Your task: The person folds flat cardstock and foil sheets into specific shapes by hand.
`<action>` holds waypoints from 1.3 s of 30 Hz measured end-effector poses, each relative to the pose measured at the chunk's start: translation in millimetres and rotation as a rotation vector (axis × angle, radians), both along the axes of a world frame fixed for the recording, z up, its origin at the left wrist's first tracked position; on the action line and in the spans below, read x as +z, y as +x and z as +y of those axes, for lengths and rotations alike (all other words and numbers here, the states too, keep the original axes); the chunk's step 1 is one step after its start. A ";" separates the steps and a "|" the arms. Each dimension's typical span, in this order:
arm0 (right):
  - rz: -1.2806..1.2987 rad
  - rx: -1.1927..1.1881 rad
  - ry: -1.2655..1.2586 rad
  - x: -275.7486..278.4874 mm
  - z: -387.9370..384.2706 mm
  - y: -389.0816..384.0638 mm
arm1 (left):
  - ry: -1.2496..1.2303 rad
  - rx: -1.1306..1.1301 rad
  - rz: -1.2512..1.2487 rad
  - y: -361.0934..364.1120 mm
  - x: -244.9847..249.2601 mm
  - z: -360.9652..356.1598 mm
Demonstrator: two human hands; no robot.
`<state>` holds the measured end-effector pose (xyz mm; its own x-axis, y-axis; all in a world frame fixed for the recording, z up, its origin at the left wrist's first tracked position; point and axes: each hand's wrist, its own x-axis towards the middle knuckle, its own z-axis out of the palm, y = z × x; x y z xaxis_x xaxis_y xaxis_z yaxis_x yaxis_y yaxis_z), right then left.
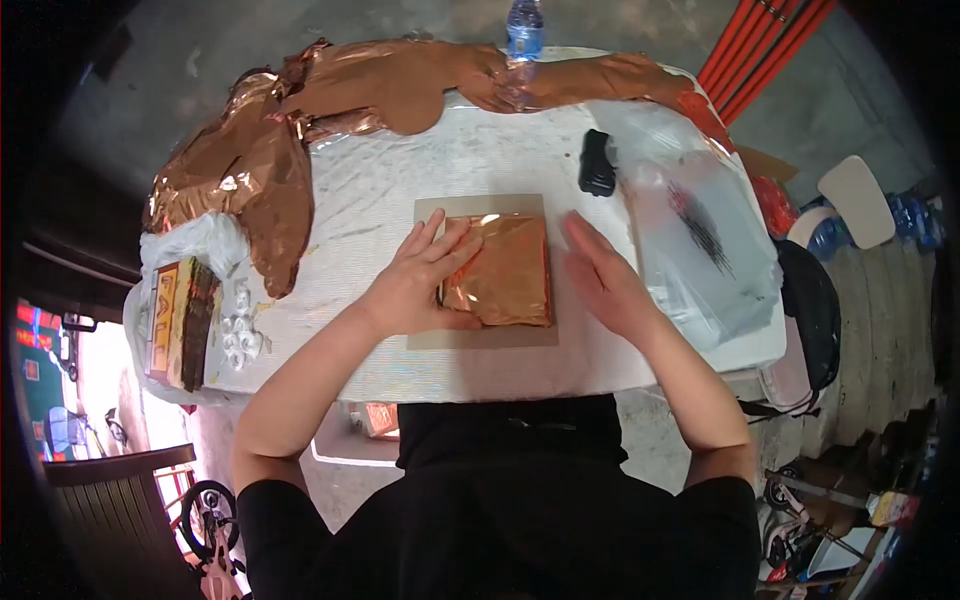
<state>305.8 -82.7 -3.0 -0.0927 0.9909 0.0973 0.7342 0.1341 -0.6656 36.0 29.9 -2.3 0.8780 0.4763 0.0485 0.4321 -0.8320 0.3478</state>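
A square packet of shiny copper-coloured foil [505, 270] lies on a flat grey-brown board [480, 338] at the middle of the table. My left hand [415, 280] rests with spread fingers over the packet's left edge, touching the foil. Just past the board's right side, my right hand [603, 280] is held edge-down, its fingers straight and slightly blurred. Nothing shows in its grasp, and a gap separates it from the packet.
Crumpled copper foil sheet [390, 85] covers the far and left table edges. A water bottle [525, 35] stands at the back. On the right are a black object [598, 163] and clear plastic bags [700, 250]. A thick stack [180, 320] sits at the left.
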 end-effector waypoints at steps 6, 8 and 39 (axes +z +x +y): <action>-0.119 -0.032 0.255 -5.0 9.4 0.3 | 0.028 -0.001 -0.011 48.8 -1.5 -12.4; -0.250 -0.008 0.306 -5.1 12.8 -5.8 | 0.036 0.008 -0.017 53.6 -4.2 -14.1; -0.117 -0.012 0.388 -26.9 18.8 -18.6 | 0.511 -0.456 -0.515 219.3 12.1 -2.2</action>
